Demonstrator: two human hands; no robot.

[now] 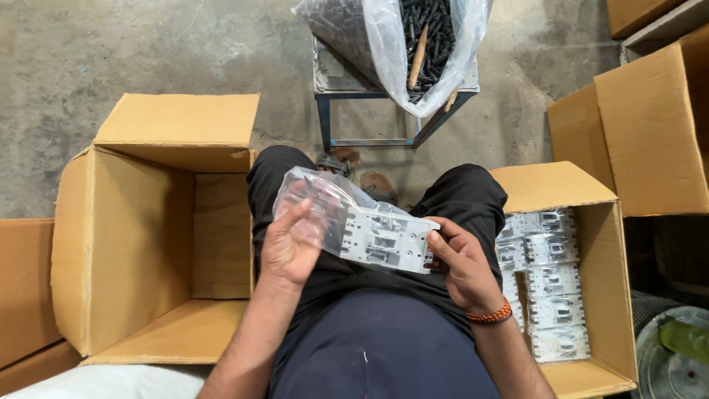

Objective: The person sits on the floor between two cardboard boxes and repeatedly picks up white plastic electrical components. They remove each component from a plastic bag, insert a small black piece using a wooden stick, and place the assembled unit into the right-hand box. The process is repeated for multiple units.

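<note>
Left hand (290, 247) fingers grip clear bag (314, 196) end; right hand (461, 266) fingers pinch white plastic part (384, 240) half inside it; empty carton (148, 229) at left.

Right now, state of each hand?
Left hand: closed on the clear plastic bag around the white plastic part.
Right hand: fingers gripping the white plastic part's end.
</note>
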